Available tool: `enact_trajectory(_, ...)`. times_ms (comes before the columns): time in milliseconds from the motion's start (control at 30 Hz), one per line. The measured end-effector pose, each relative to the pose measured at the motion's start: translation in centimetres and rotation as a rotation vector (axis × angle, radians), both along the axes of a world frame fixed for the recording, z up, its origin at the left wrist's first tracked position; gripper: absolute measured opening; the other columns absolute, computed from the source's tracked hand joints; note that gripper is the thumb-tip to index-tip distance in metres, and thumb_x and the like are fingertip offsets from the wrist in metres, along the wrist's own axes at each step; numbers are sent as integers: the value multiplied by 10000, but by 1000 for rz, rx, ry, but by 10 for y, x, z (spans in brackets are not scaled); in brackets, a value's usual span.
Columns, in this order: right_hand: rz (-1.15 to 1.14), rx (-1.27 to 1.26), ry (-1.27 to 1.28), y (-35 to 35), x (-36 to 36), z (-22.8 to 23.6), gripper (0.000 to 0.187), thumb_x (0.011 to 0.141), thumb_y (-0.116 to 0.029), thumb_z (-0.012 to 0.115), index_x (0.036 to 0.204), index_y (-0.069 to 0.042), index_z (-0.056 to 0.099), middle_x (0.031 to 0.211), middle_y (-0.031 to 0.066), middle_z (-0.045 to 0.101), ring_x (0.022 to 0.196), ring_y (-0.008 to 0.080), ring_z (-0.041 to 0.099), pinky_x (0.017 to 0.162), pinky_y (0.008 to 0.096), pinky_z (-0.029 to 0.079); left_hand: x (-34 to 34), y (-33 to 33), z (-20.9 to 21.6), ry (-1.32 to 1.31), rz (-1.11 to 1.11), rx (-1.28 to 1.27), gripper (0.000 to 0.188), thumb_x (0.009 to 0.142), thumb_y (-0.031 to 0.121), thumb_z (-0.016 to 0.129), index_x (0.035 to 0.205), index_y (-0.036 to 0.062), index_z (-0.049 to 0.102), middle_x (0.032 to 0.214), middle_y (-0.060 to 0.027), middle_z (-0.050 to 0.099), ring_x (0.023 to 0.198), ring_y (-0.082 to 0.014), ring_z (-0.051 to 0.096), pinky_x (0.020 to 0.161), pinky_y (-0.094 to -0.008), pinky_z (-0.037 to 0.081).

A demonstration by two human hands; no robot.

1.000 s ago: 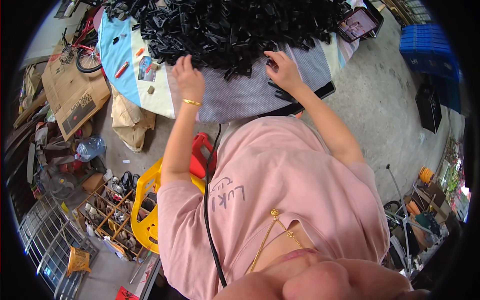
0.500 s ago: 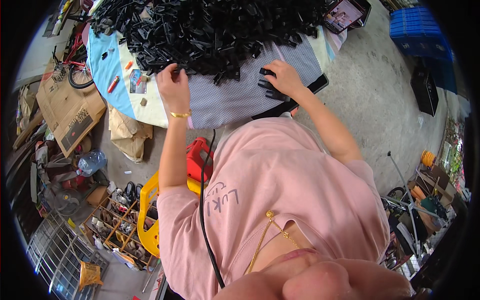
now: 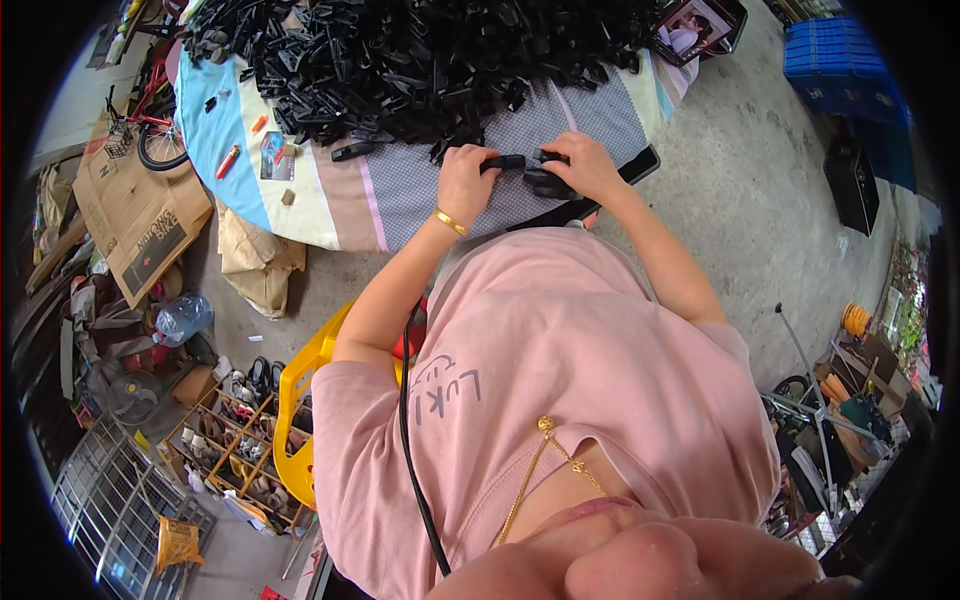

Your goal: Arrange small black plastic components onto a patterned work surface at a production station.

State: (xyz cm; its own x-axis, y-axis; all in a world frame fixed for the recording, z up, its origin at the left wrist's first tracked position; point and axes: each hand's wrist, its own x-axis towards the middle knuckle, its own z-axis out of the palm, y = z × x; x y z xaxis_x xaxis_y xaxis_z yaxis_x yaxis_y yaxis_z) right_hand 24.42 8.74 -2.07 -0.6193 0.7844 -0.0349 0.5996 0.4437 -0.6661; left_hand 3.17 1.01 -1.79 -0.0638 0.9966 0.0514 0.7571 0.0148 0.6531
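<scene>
Over the surface (image 3: pixel 430 205), just in front of the pile (image 3: pixel 400 80), seemingly bringing left hand (image 3: pixel 466 187) and right hand (image 3: pixel 590 170) together. Beside loose pieces (image 3: pixel 547 186), pinching one black piece (image 3: pixel 504 162) in the left fingers, apparently a second piece (image 3: pixel 546 156) in the right. Probably calls next for lining up facing ends.

I had room over the surface (image 3: pixel 405 205) left of the left hand (image 3: pixel 467 187) — the black heap (image 3: pixel 400 75) blocked the far side.
</scene>
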Motion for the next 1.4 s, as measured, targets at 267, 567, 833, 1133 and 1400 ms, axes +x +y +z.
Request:
enact_trajectory(267,78,211,126,2,-4,-1,253,720,-129,694,968,-80,677,872,46,605,888,248,552,774,350,471,18,10,-7,12,9,106,239,644,94,744,869,41,681,863,-99,599,846,-297,546,768,-375,463)
enact_trajectory(567,165,272,59,5,-13,-1,245,690,-120,705,930,-78,681,814,39,580,834,241,533,760,329,466,13,13,-8,42,-42,101,175,632,90,736,784,29,671,814,-80,601,827,-272,545,743,-360,473)
enact_trajectory(833,231,215,137,9,-26,-6,226,680,-127,695,897,-65,680,807,55,580,852,251,537,764,333,468,11,12,-12,49,-77,126,207,641,110,739,819,27,675,812,-85,591,794,-281,541,722,-372,469)
enact_trajectory(1133,205,57,88,21,-10,-1,319,687,-194,722,963,-47,662,889,78,609,873,259,559,781,349,464,-90,12,14,155,236,286,236,704,67,690,936,42,657,938,-115,640,910,-295,568,835,-374,436)
enact_trajectory(1400,210,185,195,17,-49,-2,367,702,-193,705,1033,-49,638,905,89,619,890,265,569,789,358,474,-159,-16,-13,426,287,117,464,709,73,700,1155,59,569,984,-148,620,947,-319,542,841,-404,438)
